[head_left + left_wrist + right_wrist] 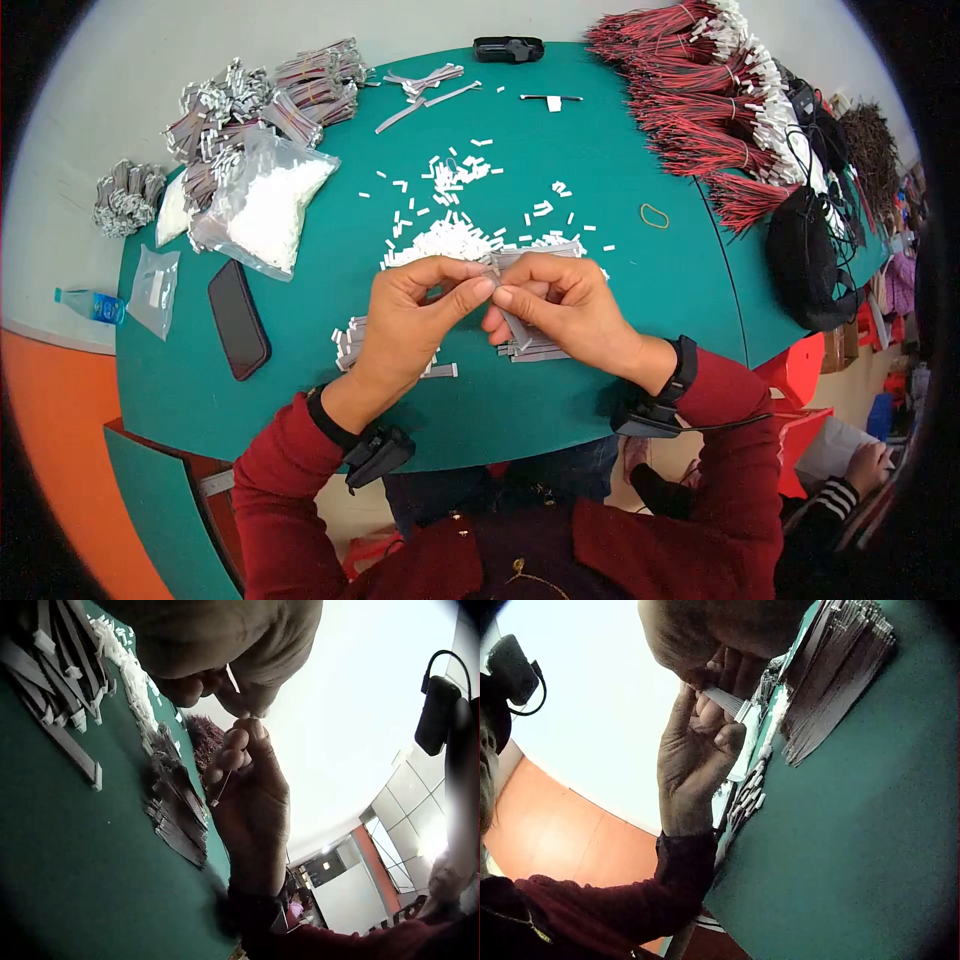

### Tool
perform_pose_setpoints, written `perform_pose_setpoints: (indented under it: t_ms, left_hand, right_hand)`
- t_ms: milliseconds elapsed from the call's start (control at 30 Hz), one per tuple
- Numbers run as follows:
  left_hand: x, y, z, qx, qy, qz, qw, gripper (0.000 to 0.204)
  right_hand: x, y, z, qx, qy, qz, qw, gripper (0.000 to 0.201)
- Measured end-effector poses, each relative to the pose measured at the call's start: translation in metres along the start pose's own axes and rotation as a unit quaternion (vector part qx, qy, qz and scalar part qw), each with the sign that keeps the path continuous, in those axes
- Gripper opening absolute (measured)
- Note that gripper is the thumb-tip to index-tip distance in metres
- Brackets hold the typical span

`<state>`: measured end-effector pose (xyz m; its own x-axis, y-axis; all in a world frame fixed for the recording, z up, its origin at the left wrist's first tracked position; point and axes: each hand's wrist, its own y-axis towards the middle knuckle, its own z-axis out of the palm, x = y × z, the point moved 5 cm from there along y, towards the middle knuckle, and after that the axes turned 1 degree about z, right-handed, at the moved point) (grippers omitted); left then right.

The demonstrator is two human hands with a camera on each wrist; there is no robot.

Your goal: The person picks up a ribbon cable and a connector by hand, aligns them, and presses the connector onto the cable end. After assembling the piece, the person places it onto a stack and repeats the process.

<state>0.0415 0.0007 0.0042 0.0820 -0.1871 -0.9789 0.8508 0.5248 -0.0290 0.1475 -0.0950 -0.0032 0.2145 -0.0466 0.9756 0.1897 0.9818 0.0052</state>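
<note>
A green surface carries red-and-black wire bundles at its far right, grey cable bundles and a bag of white parts at far left, a black phone near the left edge, and a scatter of white connectors at centre. Above a stack of grey ribbon cables, the left hand and right hand meet fingertip to fingertip. Both are curled, pinching one grey cable held just above the surface; the right hand grips its length, the left its tip.
</note>
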Motion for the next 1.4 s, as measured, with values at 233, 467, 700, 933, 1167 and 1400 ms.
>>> perform_pose_setpoints:
  t_ms: [233, 467, 700, 933, 1167, 1400]
  left_hand:
    - [0.004, 0.0, -0.001, 0.004, -0.023, 0.001, 1.0, 0.013]
    - [0.009, 0.001, -0.001, -0.002, -0.047, -0.006, 0.999, 0.012]
    - [-0.001, 0.001, 0.001, 0.021, 0.011, 0.036, 0.999, 0.01]
    - [0.004, 0.0, -0.002, 0.001, 0.021, 0.059, 0.998, 0.009]
    - [0.006, 0.002, -0.002, 0.02, 0.017, 0.007, 1.0, 0.011]
    - [0.005, 0.0, -0.006, -0.02, 0.177, 0.119, 0.977, 0.012]
  right_hand:
    - [0.0, -0.001, 0.002, 0.013, -0.004, 0.017, 1.0, 0.012]
    - [0.001, -0.001, 0.001, 0.011, -0.004, 0.033, 0.999, 0.012]
    - [0.0, -0.002, 0.003, 0.023, -0.009, 0.01, 1.0, 0.012]
    - [0.002, -0.003, 0.003, 0.001, -0.053, 0.029, 0.998, 0.017]
    - [0.004, -0.003, -0.002, -0.021, -0.068, 0.044, 0.997, 0.022]
    - [-0.002, -0.003, 0.003, -0.016, -0.058, 0.042, 0.997, 0.023]
